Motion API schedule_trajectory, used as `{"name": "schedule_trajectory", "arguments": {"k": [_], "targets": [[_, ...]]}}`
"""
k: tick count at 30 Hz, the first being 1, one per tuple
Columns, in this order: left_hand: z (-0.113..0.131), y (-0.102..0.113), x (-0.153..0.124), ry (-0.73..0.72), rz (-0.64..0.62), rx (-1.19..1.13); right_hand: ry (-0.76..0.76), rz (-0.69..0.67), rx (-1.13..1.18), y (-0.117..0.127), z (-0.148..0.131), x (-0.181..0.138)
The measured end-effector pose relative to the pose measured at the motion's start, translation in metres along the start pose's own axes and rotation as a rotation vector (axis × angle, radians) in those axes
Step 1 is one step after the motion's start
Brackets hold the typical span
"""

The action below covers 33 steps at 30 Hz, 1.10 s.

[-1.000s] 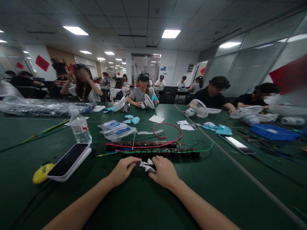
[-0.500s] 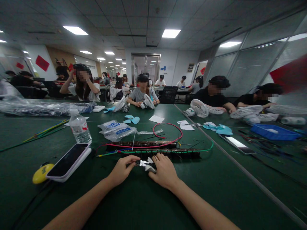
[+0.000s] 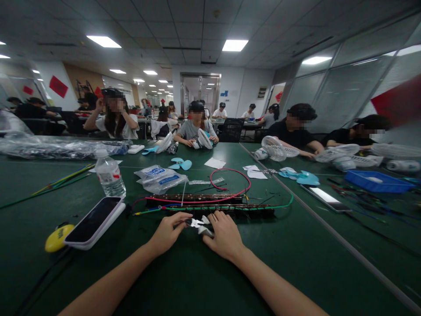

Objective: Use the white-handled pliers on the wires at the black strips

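Note:
My left hand (image 3: 169, 232) and my right hand (image 3: 224, 235) rest close together on the green table (image 3: 184, 272). Both are closed around a small white and grey tool (image 3: 201, 225) held between them; it looks like pliers or cutters, but I cannot be sure. Just beyond my fingers lie long dark terminal strips (image 3: 210, 204) with red, green and blue wires (image 3: 230, 186) looped through them.
A phone (image 3: 94, 222) and a yellow object (image 3: 58, 237) lie at my left, a water bottle (image 3: 109, 176) and plastic bags (image 3: 160, 178) behind them. Another phone (image 3: 324, 197) and a blue tray (image 3: 378, 181) are at right. Several people with small fans sit at the far side.
My hands have shifted only slightly around the small tool. A seated person at far left has changed arm position.

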State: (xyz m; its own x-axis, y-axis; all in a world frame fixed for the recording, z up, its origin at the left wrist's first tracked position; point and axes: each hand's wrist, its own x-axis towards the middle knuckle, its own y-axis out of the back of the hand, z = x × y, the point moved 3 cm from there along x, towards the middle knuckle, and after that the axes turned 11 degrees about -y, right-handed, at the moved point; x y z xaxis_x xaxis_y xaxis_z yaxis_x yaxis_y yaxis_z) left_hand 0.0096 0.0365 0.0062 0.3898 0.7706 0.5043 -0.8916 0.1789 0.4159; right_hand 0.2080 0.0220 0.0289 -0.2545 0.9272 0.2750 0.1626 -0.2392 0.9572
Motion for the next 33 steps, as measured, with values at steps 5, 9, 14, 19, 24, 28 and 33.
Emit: {"name": "schedule_trajectory", "arguments": {"k": [5,9,14,19,24,28,33], "targets": [[-0.0028,-0.0006,0.0001,0.016,0.015,-0.029,-0.002,0.015,-0.002,0.0002,-0.0014,-0.0004],[-0.0027,-0.0013,0.0002,0.017,0.018,-0.046,0.003,0.017,-0.006,0.0017,-0.0022,-0.0006],[-0.0002,-0.0018,0.0004,0.02,0.016,-0.048,0.001,0.026,-0.011,0.0028,-0.0035,-0.0009],[0.0015,-0.0023,0.0009,0.031,0.02,-0.059,0.005,0.034,-0.014,0.0023,-0.0036,-0.0011],[0.0012,-0.0025,0.0011,0.037,0.022,-0.064,0.009,0.034,-0.009,0.0026,-0.0031,-0.0009],[0.0021,-0.0022,0.0014,0.045,0.015,-0.054,0.014,0.037,0.003,0.0034,-0.0033,-0.0004],[0.0032,-0.002,0.0019,0.047,0.002,-0.056,0.013,-0.011,0.009,0.0009,-0.0029,0.0012]]}}
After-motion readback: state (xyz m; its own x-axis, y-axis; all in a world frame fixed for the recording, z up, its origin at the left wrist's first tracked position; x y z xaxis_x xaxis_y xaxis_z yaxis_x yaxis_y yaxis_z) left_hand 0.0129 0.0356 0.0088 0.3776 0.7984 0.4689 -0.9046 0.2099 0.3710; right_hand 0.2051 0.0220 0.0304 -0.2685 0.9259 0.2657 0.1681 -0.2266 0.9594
